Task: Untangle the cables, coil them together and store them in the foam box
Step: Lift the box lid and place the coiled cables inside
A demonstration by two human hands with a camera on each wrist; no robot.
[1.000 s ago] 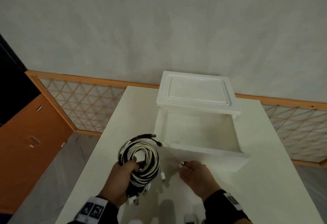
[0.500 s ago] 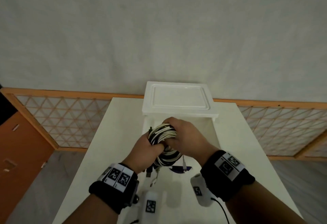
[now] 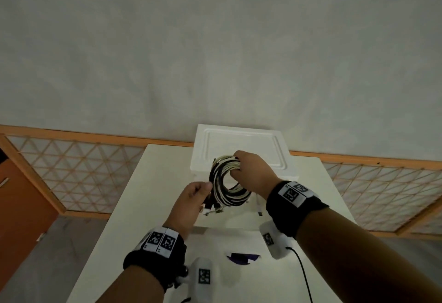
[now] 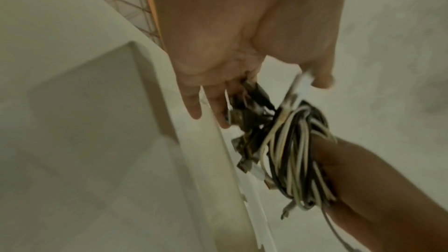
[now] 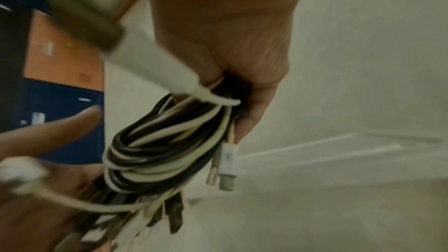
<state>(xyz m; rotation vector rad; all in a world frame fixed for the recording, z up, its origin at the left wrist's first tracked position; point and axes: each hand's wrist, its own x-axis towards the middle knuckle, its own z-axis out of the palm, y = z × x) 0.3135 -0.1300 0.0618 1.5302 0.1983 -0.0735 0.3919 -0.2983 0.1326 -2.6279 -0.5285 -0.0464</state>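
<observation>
Right hand (image 3: 253,173) grips the floppy, light cable coil (image 3: 227,185); left hand (image 3: 191,203) pinches its loose plug ends; best held around the bundle

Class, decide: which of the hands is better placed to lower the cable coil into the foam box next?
Right hand: it grips the cable coil over the foam box; the left hand only pinches loose ends.

Right hand (image 5: 230,45) grips coiled black-and-white cables (image 5: 164,152).
</observation>
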